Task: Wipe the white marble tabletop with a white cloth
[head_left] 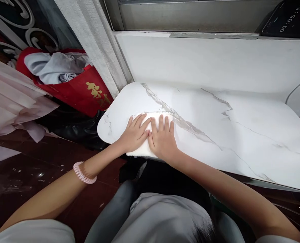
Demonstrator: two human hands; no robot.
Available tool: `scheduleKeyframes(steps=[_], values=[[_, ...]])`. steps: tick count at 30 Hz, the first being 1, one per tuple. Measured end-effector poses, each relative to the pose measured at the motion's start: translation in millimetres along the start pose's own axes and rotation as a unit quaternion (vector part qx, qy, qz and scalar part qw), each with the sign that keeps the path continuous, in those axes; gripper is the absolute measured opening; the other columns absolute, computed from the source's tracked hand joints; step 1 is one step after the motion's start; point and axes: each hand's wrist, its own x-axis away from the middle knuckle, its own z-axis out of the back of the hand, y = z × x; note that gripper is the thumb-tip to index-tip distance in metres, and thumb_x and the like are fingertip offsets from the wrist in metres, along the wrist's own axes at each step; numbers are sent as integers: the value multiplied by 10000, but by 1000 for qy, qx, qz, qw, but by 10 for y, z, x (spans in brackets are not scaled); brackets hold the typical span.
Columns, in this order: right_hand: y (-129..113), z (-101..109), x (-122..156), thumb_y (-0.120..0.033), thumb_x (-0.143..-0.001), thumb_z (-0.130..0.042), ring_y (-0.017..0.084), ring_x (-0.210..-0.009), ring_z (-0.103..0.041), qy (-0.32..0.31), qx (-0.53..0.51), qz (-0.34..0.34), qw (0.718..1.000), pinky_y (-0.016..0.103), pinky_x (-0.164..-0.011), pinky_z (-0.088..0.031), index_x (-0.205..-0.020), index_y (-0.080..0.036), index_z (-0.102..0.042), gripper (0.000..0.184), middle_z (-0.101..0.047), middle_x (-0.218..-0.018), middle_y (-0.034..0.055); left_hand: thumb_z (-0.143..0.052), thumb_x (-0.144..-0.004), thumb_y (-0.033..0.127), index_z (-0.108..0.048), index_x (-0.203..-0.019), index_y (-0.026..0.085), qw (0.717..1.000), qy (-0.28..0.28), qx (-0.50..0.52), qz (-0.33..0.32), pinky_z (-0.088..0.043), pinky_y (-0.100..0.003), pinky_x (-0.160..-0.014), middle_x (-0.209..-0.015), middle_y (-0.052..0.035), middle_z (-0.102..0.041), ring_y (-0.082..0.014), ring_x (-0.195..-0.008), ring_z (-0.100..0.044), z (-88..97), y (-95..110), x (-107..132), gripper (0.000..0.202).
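A white fluffy cloth (142, 150) lies flat near the left end of a white marble-patterned tabletop (203, 111). My left hand (135, 133) rests on its left part, palm down, with the fingers spread. On the right part lies my right hand (163, 138), also flat, fingers pointing away from me. The two hands sit side by side, thumbs close together. Neither hand grips the cloth; both press on top of it and cover much of it. A pink coil band (84, 173) circles my left wrist.
Beyond the tabletop rises a white wall panel (203, 60) below a metal window frame (190, 18). A phone (288, 18) showing a timer stands at the upper right. Left of the table are a red bag (76, 91) with grey cloth inside, a pale curtain (94, 40) and pink fabric (10, 98).
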Motion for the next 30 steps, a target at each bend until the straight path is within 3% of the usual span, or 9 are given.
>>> scheduleKeyframes(steps=[5, 9, 13, 20, 22, 26, 30], values=[[-126, 18, 63, -340, -1015, -346, 470, -1485, -289, -26, -7, 15, 1000, 672, -1172, -226, -1559, -27, -380, 628, -343, -1598, 288, -235, -1030, 383, -328, -1563, 189, 1000, -11, 10, 16, -131, -536, -1265, -1673, -131, -273, -254, -1561, -195, 9, -44, 198, 575], [-103, -31, -156, -337, -1012, -358, 455, -1482, -298, -31, -3, 23, 999, 654, -1180, -217, -1557, -44, -385, 619, -356, -1600, 266, -254, -1024, 376, -357, -1542, 194, 1000, -1, 10, 28, -169, -572, -1249, -1661, -137, -299, -275, -1550, -225, 16, -167, 54, 558], [42, -111, -596, -334, -1012, -360, 423, -1486, -299, -34, -13, 3, 999, 623, -1191, -211, -1541, -82, -413, 588, -356, -1610, 233, -257, -1020, 368, -355, -1544, 187, 999, 5, 7, 38, -177, -587, -1241, -1659, -142, -297, -299, -1543, -235, 12, -368, -370, 563], [420, -284, -1449, -288, -1017, -328, 351, -1506, -278, -15, -42, -83, 996, 654, -1215, -73, -1515, -143, -456, 535, -371, -1613, 179, -303, -1017, 379, -379, -1542, 216, 1000, 19, 21, -6, -188, -521, -1251, -1626, -120, -360, -270, -1520, -280, 32, -761, -1440, 555], [479, -337, -1627, -282, -1018, -325, 356, -1507, -278, -6, -43, -102, 994, 634, -1216, -89, -1511, -128, -460, 533, -381, -1607, 187, -314, -1018, 391, -394, -1533, 217, 999, 16, 24, -20, -189, -510, -1251, -1621, -116, -370, -265, -1515, -290, 40, -861, -1685, 550], [514, -434, -1908, -258, -1004, -349, 379, -1488, -309, 13, -45, -128, 991, 591, -1183, -206, -1484, -110, -489, 521, -390, -1597, 209, -326, -1016, 409, -417, -1521, 218, 998, 15, 32, -45, -191, -483, -1253, -1613, -107, -390, -260, -1506, -310, 63, -1056, -2010, 547], [539, -531, -2181, -246, -991, -363, 383, -1466, -340, 32, -41, -125, 991, 569, -1163, -242, -1458, -93, -515, 515, -415, -1578, 220, -321, -1016, 406, -424, -1519, 204, 998, 20, 32, -51, -202, -464, -1252, -1616, -104, -389, -259, -1503, -313, 98, -1240, -2224, 551]])
